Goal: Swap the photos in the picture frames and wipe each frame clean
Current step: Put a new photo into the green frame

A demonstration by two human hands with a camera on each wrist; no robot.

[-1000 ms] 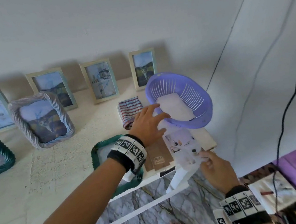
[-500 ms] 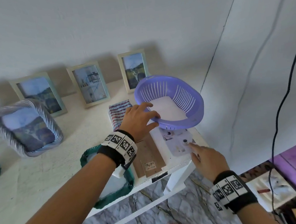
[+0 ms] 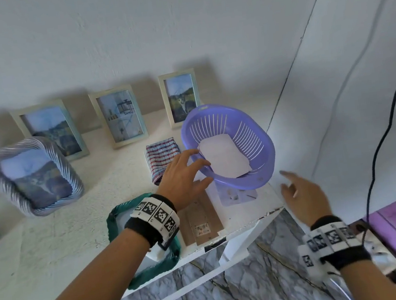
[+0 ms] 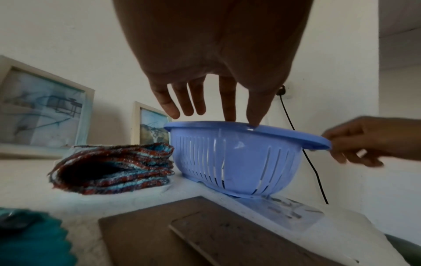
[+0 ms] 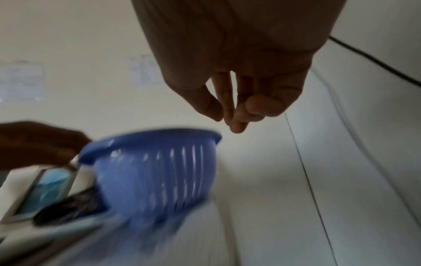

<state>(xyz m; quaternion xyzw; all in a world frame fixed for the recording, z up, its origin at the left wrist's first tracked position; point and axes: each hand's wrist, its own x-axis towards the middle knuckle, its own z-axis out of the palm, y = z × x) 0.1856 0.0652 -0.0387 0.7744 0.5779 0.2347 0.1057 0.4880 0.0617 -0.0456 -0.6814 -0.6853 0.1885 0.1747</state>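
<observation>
2 hands flank the purple basket (image 3: pixel 231 145) at the right end of the white worktop (image 3: pixel 52 234). The left hand (image 3: pixel 183 177) sits at the basket's 8 o'clock rim, fingers spread and straight, with fingertips (image 4: pixel 229 117) resting on the rim and gripping nothing. The right hand (image 3: pixel 301 194) hangs off the basket's 4 o'clock side, near the worktop's corner; its fingers are loosely curled and empty, and whether it touches the rim I cannot tell, since that view is blurred.

1 loose photo (image 3: pixel 236 193) lies flat, half under the basket's near edge at 6 o'clock, with its long axis running roughly from 9 to 3 o'clock. Another white sheet (image 3: pixel 223 157) lies inside the basket. The brown backing board (image 3: pixel 201 222) lies flat at 7 o'clock from the basket, long axis from 12 to 6, beside the opened teal frame (image 3: pixel 117 215) under the left wrist.

The right hand is judged nearer the pinned photo, while the left hand is better placed to tip the basket clear. A folded striped cloth (image 3: pixel 162 158) waits at 10 o'clock.
</observation>
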